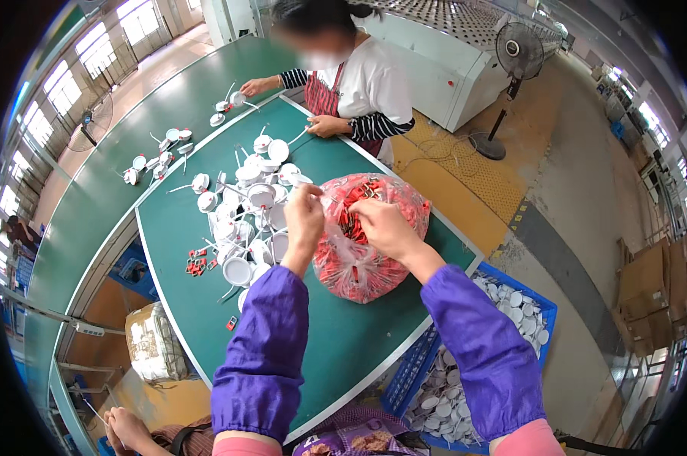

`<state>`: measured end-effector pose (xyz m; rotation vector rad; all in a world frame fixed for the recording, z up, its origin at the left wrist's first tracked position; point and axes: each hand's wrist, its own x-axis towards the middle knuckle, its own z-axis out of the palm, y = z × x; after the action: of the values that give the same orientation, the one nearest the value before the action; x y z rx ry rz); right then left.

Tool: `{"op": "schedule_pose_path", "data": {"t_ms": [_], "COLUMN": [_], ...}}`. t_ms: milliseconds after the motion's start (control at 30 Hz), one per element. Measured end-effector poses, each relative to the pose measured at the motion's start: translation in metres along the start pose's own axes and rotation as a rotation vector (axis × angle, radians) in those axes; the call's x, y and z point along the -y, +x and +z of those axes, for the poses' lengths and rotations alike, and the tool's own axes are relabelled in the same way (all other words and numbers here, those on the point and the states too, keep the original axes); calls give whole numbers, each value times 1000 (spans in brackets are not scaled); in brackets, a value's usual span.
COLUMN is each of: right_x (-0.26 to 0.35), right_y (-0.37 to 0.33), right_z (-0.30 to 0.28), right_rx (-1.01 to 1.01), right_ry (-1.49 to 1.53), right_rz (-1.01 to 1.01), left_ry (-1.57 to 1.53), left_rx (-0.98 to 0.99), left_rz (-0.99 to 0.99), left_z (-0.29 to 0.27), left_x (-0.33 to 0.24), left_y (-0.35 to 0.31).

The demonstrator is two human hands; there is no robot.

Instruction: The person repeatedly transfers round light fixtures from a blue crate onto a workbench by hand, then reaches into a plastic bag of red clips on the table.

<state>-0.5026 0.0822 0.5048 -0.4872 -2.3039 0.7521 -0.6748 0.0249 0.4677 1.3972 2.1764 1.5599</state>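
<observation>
A clear plastic bag (358,277) full of small red pieces with metal parts stands on the green table, its mouth partly open. My left hand (305,222) is closed at the bag's left rim, its fingertips pinched against the plastic. My right hand (391,228) reaches over the mouth with curled fingers, close to the red pieces (370,190); what its fingertips hold, if anything, is hidden. Left of the bag lies a heap of white round discs with tubes (261,196). Several loose red pieces (199,263) lie beside the heap, and a single red piece (232,323) is nearer to me.
Across the green table (339,342), a co-worker (358,83) handles white parts. A green conveyor (108,156) with more white parts runs along the left. Blue crates (544,304) of white discs stand at lower right. A floor fan (514,72) stands behind; another person's hands (127,429) show lower left.
</observation>
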Motion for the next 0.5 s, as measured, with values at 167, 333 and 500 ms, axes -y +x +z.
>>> {"op": "schedule_pose_path", "data": {"t_ms": [167,333,500], "right_x": [6,0,12], "right_y": [12,-17,33], "right_z": [21,-3,16], "right_rx": [149,38,18], "right_ry": [-490,-263,-171], "right_rz": [364,234,51], "left_ry": [57,-130,103], "left_rx": [-204,-136,-76], "left_rz": [-69,-40,-72], "left_z": [-4,-2,-10], "left_x": [52,-4,-27], "left_y": [16,-38,-112]}}
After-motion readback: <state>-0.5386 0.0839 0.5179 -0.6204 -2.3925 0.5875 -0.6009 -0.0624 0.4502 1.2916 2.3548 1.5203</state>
